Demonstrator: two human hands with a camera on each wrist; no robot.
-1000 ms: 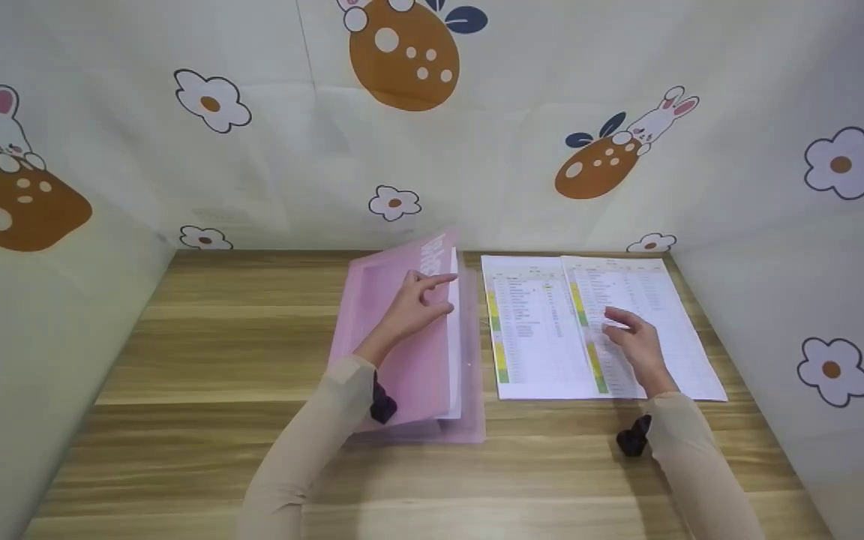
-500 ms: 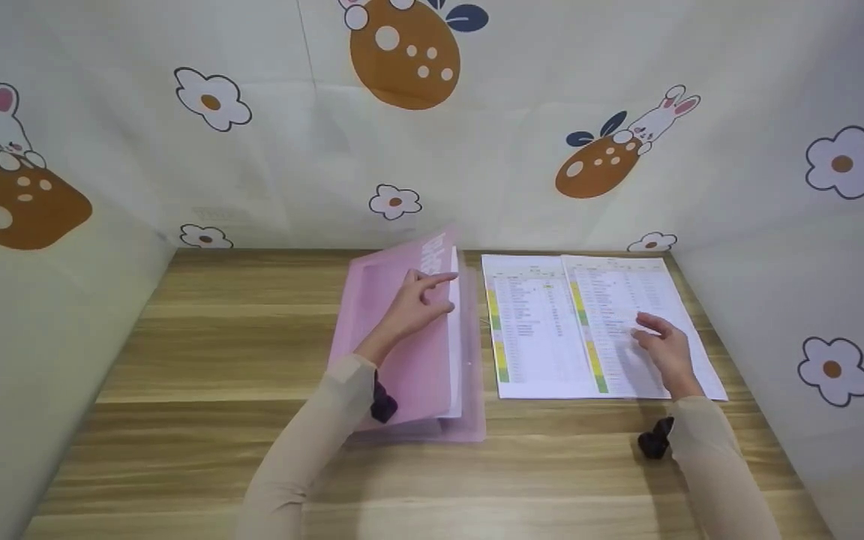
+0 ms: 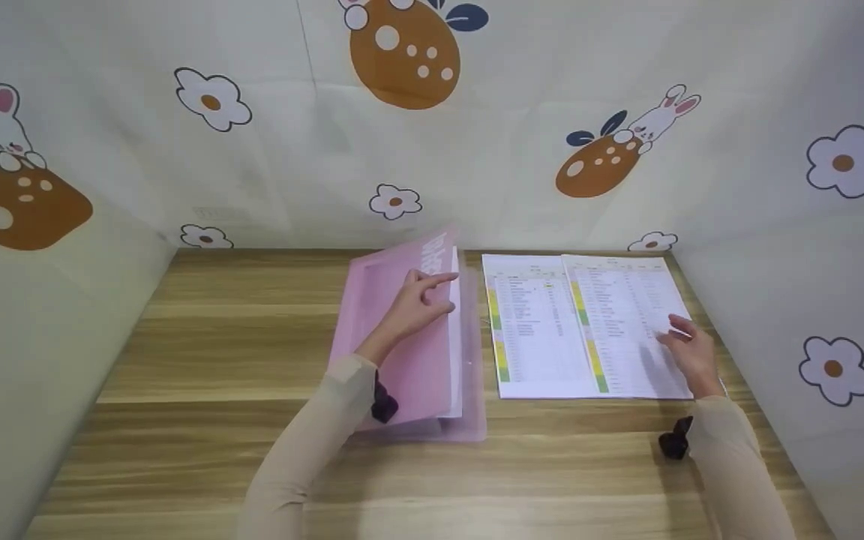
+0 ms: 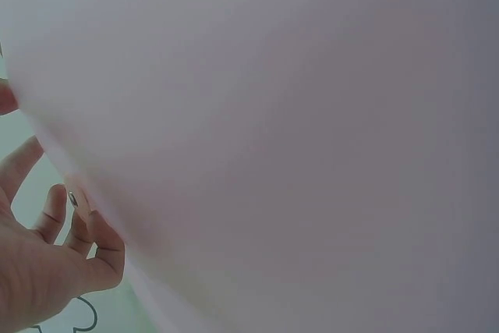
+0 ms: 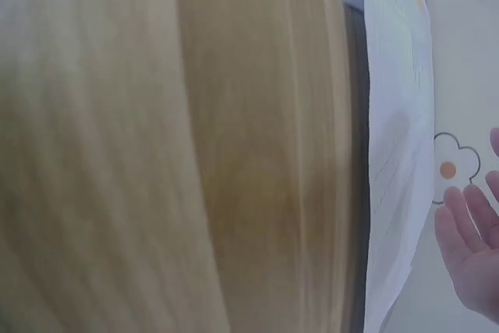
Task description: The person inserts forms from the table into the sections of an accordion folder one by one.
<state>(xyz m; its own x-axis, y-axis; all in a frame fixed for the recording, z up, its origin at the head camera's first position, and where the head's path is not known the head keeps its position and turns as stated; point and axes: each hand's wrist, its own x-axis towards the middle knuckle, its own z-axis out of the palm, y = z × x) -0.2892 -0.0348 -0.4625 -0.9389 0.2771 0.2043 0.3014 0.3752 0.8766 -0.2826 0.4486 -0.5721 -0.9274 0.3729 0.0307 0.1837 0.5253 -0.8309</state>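
Left hand [image 3: 413, 306] has the raised cover edge of the pink folder [image 3: 421, 375] gripped in its fingers, folder at frame centre, partly open, white paper [image 3: 456, 360] showing along its right edge. Right hand [image 3: 693, 352] is holding nothing, fingers loosely bent, over the right side of the right-hand printed sheet [image 3: 642, 367], which overlaps the left-hand printed sheet [image 3: 537, 360], both right of centre in the head view. All on a wood-grain table [image 3: 229, 330], with a bunny-and-flower-print backdrop [image 3: 507, 165] across the top and down both sides.
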